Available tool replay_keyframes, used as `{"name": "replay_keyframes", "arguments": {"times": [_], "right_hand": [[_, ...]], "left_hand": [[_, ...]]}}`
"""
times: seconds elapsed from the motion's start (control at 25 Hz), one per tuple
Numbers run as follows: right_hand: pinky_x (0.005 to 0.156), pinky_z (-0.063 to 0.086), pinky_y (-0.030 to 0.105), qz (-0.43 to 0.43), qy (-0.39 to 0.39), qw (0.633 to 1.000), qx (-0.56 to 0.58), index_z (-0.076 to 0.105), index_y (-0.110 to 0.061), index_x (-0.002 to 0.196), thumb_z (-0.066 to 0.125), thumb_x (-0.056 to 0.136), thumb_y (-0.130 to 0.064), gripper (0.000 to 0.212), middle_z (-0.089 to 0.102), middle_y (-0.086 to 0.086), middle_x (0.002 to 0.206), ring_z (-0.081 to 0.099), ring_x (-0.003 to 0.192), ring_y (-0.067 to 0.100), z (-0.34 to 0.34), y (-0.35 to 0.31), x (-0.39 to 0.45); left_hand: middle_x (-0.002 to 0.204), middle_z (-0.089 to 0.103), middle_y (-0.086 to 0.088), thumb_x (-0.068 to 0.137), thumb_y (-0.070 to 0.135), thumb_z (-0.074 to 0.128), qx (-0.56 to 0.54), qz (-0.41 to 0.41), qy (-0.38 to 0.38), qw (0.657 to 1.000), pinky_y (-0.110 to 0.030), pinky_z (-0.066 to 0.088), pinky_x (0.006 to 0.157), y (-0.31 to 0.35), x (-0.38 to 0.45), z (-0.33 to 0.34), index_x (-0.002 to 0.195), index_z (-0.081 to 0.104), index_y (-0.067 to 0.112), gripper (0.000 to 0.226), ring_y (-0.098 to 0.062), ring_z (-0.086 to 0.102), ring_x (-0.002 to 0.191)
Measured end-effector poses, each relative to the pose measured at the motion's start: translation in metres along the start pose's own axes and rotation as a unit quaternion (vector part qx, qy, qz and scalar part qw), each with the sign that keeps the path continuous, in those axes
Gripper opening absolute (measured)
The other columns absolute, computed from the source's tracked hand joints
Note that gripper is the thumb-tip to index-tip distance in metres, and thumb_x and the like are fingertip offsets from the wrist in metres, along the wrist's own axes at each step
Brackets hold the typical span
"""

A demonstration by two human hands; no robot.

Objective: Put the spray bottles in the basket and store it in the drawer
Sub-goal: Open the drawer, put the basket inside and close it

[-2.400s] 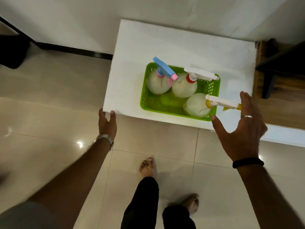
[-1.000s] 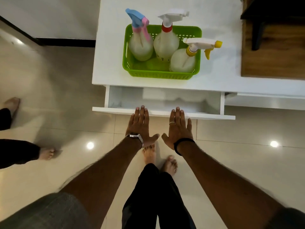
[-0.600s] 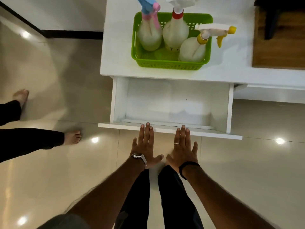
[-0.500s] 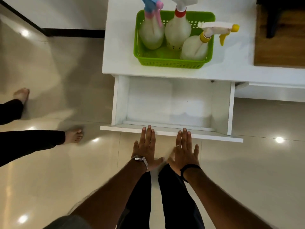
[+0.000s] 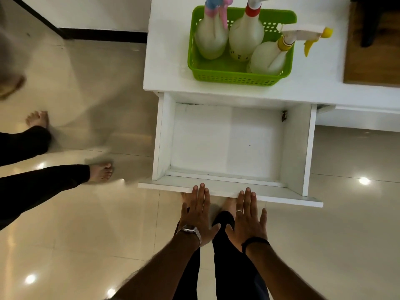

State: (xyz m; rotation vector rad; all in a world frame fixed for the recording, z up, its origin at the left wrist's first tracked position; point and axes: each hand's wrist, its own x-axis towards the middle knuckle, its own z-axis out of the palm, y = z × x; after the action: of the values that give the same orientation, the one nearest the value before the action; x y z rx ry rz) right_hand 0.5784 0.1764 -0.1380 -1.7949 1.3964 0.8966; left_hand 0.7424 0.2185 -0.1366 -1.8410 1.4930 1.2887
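A green basket (image 5: 236, 79) stands on the white cabinet top (image 5: 166, 61) and holds three whitish spray bottles: a blue-and-pink-headed one (image 5: 211, 40), a red-collared one (image 5: 246, 37) and a yellow-nozzled one (image 5: 268, 59) leaning right. Below it the white drawer (image 5: 227, 141) is pulled far out and is empty. My left hand (image 5: 198, 210) and my right hand (image 5: 249, 215) lie flat, fingers extended, with the fingertips on the drawer's front panel (image 5: 281, 197). Neither hand holds anything.
A wooden board (image 5: 372, 61) with a dark object lies on the cabinet's right part. Another person's bare feet and dark trousers (image 5: 43, 178) are on the glossy tiled floor at the left. My own legs stand under the drawer front.
The drawer has slid further out under my two hands, from a narrow gap to almost full extension. The basket and bottles stayed put. The other person's feet shifted at the left.
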Motion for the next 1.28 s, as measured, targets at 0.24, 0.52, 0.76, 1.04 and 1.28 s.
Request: {"name": "replay_keyframes", "arguments": {"times": [0.24,0.52,0.76,1.04,1.28], "right_hand": [[0.125,0.002,0.06,0.016,-0.013,1.0,0.016,-0.034,-0.01,0.149,0.048,0.093,-0.06,0.111,-0.042,0.009,0.159,-0.031,0.151,0.027,0.015,-0.005,-0.016],[0.125,0.001,0.057,0.026,0.0,0.999,0.02,-0.037,-0.013,0.145,0.037,0.093,-0.063,0.104,-0.037,0.007,0.162,-0.028,0.152,0.024,0.022,-0.005,-0.022],[0.127,0.01,0.049,0.028,0.112,0.992,0.051,-0.016,-0.008,0.158,0.037,0.1,-0.05,0.089,-0.016,0.011,0.169,-0.01,0.157,0.025,-0.094,0.007,0.04],[0.122,0.025,0.037,0.098,0.322,0.873,0.352,0.028,-0.008,0.158,0.031,0.108,-0.026,0.054,0.031,0.014,0.164,0.032,0.15,0.03,-0.317,0.035,0.156],[0.107,0.047,0.048,0.038,0.294,0.828,0.475,0.062,-0.019,0.107,0.038,0.104,-0.029,0.026,0.062,0.009,0.111,0.061,0.115,0.033,-0.353,0.026,0.174]], "left_hand": [[0.157,-0.049,-0.002,0.087,0.072,0.035,-0.006,-0.002,-0.005,1.0,-0.055,0.004,0.126,-0.005,-0.01,0.025,0.149,-0.037,0.014,0.111,-0.026,-0.037,0.15],[0.157,-0.048,-0.003,0.085,0.075,0.02,-0.015,0.005,0.019,1.0,-0.046,-0.01,0.125,-0.009,-0.015,0.03,0.154,-0.031,0.014,0.105,-0.029,-0.03,0.154],[0.165,-0.034,-0.011,0.103,0.052,0.027,-0.063,0.017,0.2,0.978,-0.043,0.0,0.131,-0.049,0.04,-0.101,0.158,-0.023,0.007,0.087,-0.027,-0.023,0.156],[0.17,0.001,-0.022,0.109,0.032,0.028,-0.243,0.026,0.384,0.891,-0.036,0.003,0.13,-0.068,0.129,-0.321,0.159,0.008,-0.006,0.066,-0.035,-0.001,0.16],[0.074,0.05,0.002,0.104,0.03,0.033,-0.361,0.008,0.324,0.874,-0.031,0.034,0.073,-0.039,0.142,-0.362,0.078,0.048,0.017,0.033,-0.022,0.046,0.076]]}}
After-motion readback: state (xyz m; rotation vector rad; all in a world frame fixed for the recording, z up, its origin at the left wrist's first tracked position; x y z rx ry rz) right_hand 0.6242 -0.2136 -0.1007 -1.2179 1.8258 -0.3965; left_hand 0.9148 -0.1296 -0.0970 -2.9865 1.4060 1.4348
